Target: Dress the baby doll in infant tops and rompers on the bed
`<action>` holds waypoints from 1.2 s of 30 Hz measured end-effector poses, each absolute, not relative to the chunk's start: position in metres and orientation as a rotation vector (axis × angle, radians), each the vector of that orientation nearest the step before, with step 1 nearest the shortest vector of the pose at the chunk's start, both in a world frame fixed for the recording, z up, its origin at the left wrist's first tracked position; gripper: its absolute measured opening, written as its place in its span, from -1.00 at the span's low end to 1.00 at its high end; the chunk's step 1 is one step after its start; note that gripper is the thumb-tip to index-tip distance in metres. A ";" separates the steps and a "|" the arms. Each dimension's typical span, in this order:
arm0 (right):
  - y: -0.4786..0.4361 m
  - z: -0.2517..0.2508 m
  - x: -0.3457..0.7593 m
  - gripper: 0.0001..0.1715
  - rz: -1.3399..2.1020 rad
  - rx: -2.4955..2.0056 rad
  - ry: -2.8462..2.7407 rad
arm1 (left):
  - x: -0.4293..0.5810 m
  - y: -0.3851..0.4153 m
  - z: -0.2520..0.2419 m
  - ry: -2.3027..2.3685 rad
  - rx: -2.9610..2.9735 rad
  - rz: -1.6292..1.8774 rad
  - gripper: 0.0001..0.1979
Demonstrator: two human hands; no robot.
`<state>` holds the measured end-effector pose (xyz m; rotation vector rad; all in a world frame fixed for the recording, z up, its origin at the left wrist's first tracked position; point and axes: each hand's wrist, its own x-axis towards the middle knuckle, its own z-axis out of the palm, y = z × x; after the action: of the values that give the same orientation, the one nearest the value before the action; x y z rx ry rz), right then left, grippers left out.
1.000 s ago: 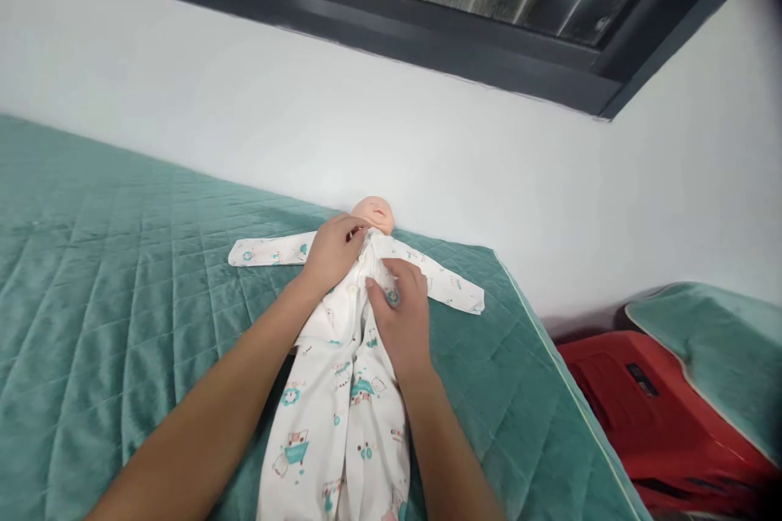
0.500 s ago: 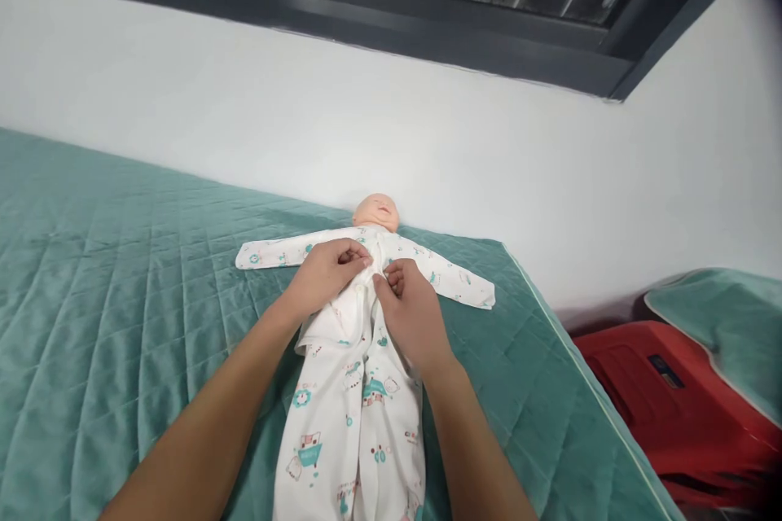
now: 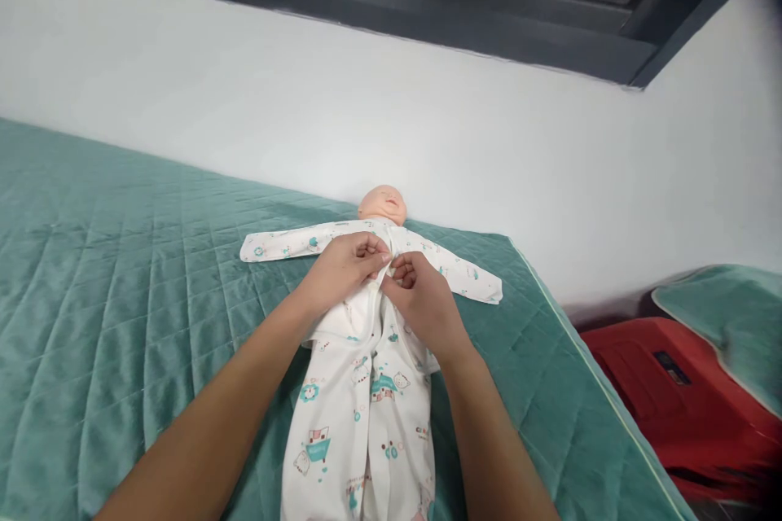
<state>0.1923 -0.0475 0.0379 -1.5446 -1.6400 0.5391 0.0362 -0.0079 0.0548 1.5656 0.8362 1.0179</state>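
Observation:
A baby doll [image 3: 383, 204] lies on its back, its bare head close to the wall. It wears a white printed baby jacket [image 3: 286, 241] with both long sleeves spread out sideways, over white printed trousers [image 3: 328, 423]. My left hand [image 3: 353, 264] pinches the front edge of the jacket at the chest. From the other side, my right hand [image 3: 421, 289] pinches the opposite front edge, its fingertips close to those of the left. Any fastener between the fingertips is too small to make out.
Under the doll spreads a green quilted bedcover [image 3: 152, 301]. Behind it rises a white wall [image 3: 305, 106] with a dark window frame [image 3: 428, 12]. At the right, beyond the bed's edge, stands a red plastic chair [image 3: 665, 399] with green cloth [image 3: 727, 317] beside it.
Both hands have shifted slightly, and their fingertips are closer together at the jacket's front. The whole view has moved a little, so the doll appears slightly higher and further right.

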 end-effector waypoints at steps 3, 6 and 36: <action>-0.048 0.040 0.190 -0.80 0.407 -1.606 -1.685 | 0.038 -0.008 0.048 0.867 1.515 1.047 -0.82; -0.049 0.042 0.187 -0.88 0.339 -1.655 -1.688 | 0.039 -0.007 0.043 0.900 1.495 1.084 -0.81; -0.050 0.043 0.181 -0.70 0.881 -1.308 -1.363 | 0.026 0.001 0.033 0.767 1.404 1.034 -0.82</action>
<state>0.1805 -0.0500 0.0427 -1.3079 -1.3632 0.8810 0.0260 0.0006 0.0335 1.4042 0.7671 1.0339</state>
